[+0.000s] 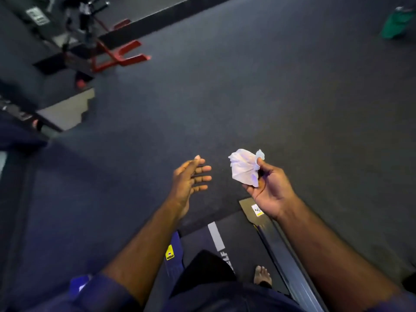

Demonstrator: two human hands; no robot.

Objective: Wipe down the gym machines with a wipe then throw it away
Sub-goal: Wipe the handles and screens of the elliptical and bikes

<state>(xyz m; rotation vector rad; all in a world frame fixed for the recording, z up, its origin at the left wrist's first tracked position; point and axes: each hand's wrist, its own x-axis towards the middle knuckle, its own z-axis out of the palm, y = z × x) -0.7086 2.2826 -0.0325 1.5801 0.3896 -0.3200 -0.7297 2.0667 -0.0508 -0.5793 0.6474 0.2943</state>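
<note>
A crumpled white wipe (244,168) hangs from my right hand (269,190), pinched between thumb and fingers above the dark gym floor. My left hand (190,180) is held out to the left of the wipe, fingers straight and spread, holding nothing and a short gap away from it. Below my arms lies the rear end of a treadmill (216,237) with a white stripe on its belt, and my bare foot (262,275) stands on it.
A gym machine with a red base frame (121,56) stands at the upper left, with a grey stepped platform (67,111) nearer me. A green object (396,24) sits at the far upper right. Dark rubber floor (247,91) spreads between them.
</note>
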